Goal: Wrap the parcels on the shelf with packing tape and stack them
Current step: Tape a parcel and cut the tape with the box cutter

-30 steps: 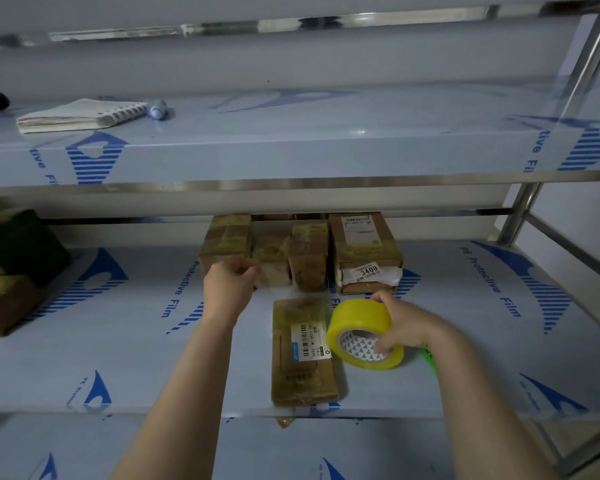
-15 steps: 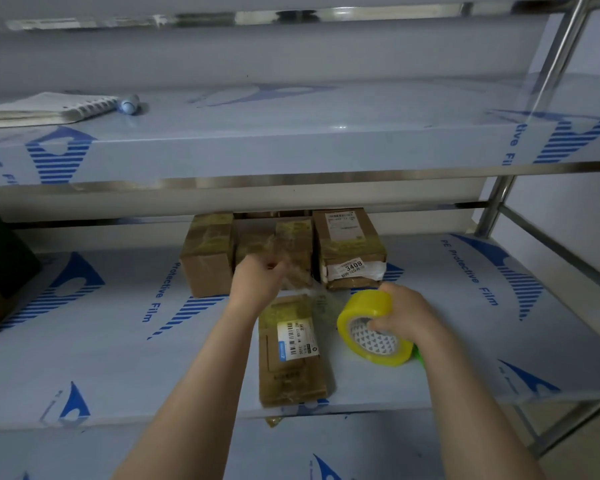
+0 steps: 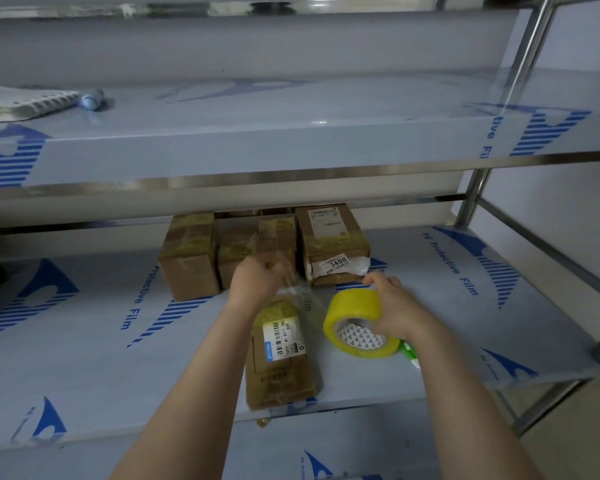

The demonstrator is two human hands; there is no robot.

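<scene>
Dim, bluish indoor light; wide-angle bend at the edges.

Shadows were weak on the pale film-covered steel shelf [image 3: 84, 358], deepest under the upper shelf [image 3: 291, 147] where the brown taped cardboard parcels [image 3: 329, 244] stood. Glare streaked the chrome top rail [image 3: 291, 8] and the round steel upright [image 3: 530, 46]. The left hand [image 3: 257, 278] and the clear strip of tape [image 3: 293, 282] it pinched were smeared by motion; the right hand [image 3: 399, 306] gripping the glossy yellow roll of packing tape [image 3: 355, 306] was sharper. Shelf lines bowed toward the corners, and the white spiral notebook [image 3: 25, 102] looked soft.
</scene>
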